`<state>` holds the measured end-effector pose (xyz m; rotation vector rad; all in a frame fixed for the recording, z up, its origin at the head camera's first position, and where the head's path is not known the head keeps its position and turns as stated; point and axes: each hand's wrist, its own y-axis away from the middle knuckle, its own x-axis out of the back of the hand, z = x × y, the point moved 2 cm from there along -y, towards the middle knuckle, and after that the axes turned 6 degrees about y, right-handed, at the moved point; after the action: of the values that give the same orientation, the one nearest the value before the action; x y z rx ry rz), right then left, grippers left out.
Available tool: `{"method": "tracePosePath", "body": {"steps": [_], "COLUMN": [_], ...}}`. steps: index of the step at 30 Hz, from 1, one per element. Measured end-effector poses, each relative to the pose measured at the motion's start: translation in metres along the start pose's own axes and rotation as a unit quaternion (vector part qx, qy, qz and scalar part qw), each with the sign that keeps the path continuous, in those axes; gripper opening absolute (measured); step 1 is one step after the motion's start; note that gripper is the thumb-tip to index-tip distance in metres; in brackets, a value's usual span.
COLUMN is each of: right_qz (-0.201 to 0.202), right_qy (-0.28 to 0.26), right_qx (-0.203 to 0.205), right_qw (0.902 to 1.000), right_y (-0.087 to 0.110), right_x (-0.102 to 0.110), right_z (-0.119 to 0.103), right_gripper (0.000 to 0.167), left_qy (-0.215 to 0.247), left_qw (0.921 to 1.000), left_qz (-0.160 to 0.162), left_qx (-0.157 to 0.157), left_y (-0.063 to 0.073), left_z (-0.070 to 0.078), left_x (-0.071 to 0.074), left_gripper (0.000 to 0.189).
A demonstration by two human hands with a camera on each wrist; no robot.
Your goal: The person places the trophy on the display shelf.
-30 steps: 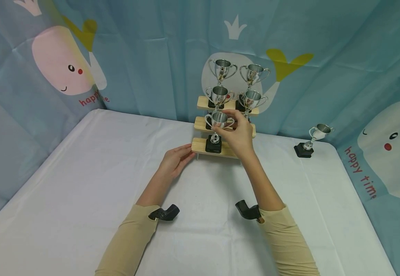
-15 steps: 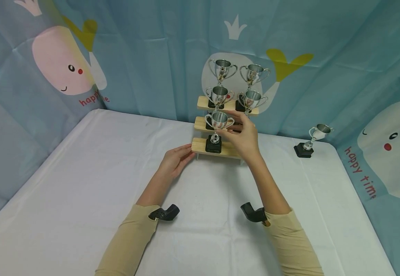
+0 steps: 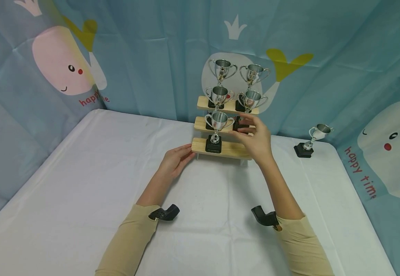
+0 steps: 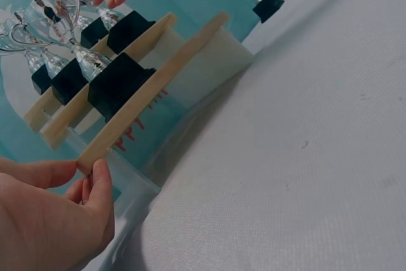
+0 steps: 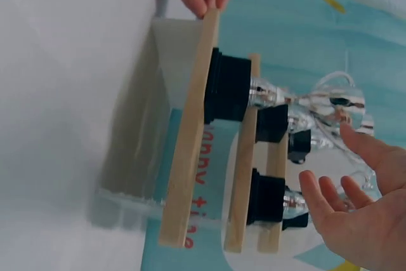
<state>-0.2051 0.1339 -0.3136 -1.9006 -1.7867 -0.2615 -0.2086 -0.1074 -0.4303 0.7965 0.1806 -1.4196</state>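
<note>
A three-tier wooden display stand (image 3: 232, 150) holds several silver trophy cups on black bases. My left hand (image 3: 176, 161) pinches the left end of the lowest board between thumb and fingers, plain in the left wrist view. On that board's left part, a trophy (image 3: 219, 120) stands upright. My right hand (image 3: 258, 138) hovers just right of it, fingers loosely spread and holding nothing; in the right wrist view there is a gap between fingers and cup. Behind the right hand, the middle tier's right trophy (image 3: 251, 99) is partly hidden.
One more trophy (image 3: 318, 132) stands apart on the white-covered table (image 3: 200, 237), at the back right. A blue curtain (image 3: 145, 61) printed with whales hangs close behind the stand.
My right hand has let go of the front trophy and drawn away to the right. That trophy stays in place on the lowest board; my left hand has not moved.
</note>
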Motion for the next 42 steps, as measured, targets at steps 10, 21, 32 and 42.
{"method": "tracePosePath", "body": {"steps": [10,21,32,42], "right_qz": [0.010,0.032,0.057,0.076], "right_qy": [0.026,0.048,0.110,0.125], "right_qx": [-0.002,-0.011,-0.034,-0.045], "right_qw": [0.9996,0.9983,0.9918,0.9883], "right_y": [0.003,0.009,0.011,0.009], "right_x": [0.019,0.048,0.083,0.122], "right_z": [0.012,0.026,0.046,0.066], "right_gripper": [0.051,0.048,0.051,0.055], "left_qy": [-0.006,-0.026,-0.026,-0.029], "left_qw": [0.9999,0.9996,0.9996,0.9995], "left_qz": [0.009,0.001,0.001,0.006], "left_qx": [-0.001,-0.006,-0.008,-0.005], "left_y": [0.001,0.001,0.000,0.002], "left_z": [0.001,0.001,0.001,0.002], "left_x": [-0.001,-0.001,-0.001,-0.003], "left_gripper": [0.041,0.041,0.042,0.042]}}
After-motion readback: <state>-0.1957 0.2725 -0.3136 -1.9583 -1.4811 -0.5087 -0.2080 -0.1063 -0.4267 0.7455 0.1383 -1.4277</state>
